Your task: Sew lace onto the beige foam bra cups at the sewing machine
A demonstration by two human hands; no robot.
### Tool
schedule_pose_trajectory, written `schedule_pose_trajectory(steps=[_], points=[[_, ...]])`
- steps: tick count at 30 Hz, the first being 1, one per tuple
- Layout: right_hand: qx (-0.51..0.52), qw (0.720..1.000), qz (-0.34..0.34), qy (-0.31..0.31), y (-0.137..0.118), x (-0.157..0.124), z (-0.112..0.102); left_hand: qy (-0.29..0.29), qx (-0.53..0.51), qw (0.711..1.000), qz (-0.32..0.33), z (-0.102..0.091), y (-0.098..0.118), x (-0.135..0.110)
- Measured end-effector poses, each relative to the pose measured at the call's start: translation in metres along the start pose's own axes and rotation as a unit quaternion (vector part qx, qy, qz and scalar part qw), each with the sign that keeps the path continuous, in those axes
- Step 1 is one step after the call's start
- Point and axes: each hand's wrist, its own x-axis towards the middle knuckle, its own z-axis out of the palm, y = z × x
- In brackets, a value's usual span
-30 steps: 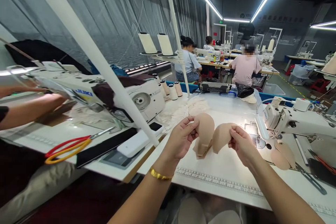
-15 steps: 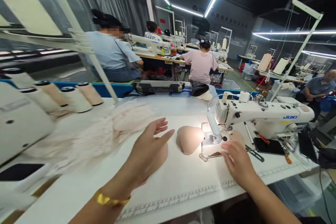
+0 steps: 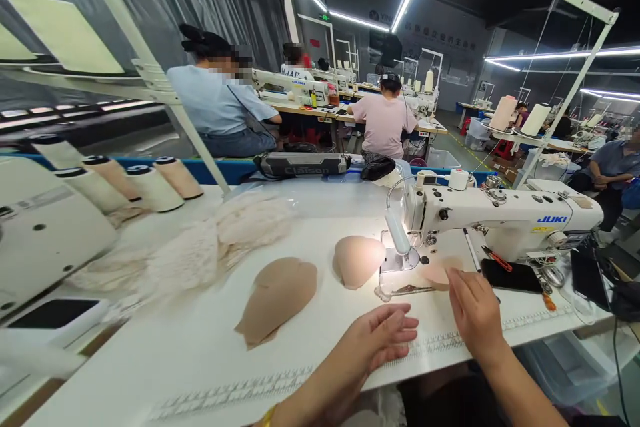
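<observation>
My right hand [image 3: 477,310] pinches the edge of a small beige fabric piece [image 3: 434,275] on the sewing machine's bed, right of the needle area. Close to the table's front edge, my left hand [image 3: 383,343] holds nothing, its fingers stretched out to the right. A moulded beige cup [image 3: 359,261] lies under the lamp light, just left of the presser foot. Farther left, a larger beige cup-shaped piece [image 3: 280,297] rests flat on the white table. The white sewing machine [image 3: 505,217] stands behind my right hand, its small lamp [image 3: 399,230] lit.
Sheer pale lace fabric [image 3: 185,253] lies heaped at the left, with thread cones [image 3: 155,187] behind it. Right of my right hand are a black phone [image 3: 513,277], orange-handled snippers [image 3: 497,258] and a pen. A ruler strip [image 3: 240,387] runs along the front edge. Co-workers sit beyond.
My left hand has moved right and toward me, away from the larger beige piece, which now shows fully. My right hand has closed on the small fabric piece.
</observation>
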Motion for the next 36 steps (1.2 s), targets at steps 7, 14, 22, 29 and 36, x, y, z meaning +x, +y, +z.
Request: schedule_pose_trajectory(steps=[7, 14, 22, 29, 36], points=[[0.331, 0.927, 0.144, -0.106, -0.051, -0.011, -0.009, 0.047, -0.11, 0.991, 0.056, -0.004, 0.004, 0.0], [0.61, 0.668, 0.378, -0.197, -0.081, 0.024, 0.025, 0.103, -0.095, 0.984, 0.111, -0.038, 0.004, -0.017], [0.602, 0.707, 0.348, -0.127, -0.116, 0.063, 0.06, 0.228, -0.133, 0.936, 0.234, -0.073, 0.032, -0.032], [0.5, 0.805, 0.304, -0.096, -0.105, 0.091, 0.098, 0.313, -0.007, 0.921, 0.233, -0.103, 0.082, -0.035], [0.272, 0.923, 0.201, -0.183, -0.061, 0.071, 0.057, 0.385, 0.304, 0.858, 0.152, -0.156, 0.107, -0.036]])
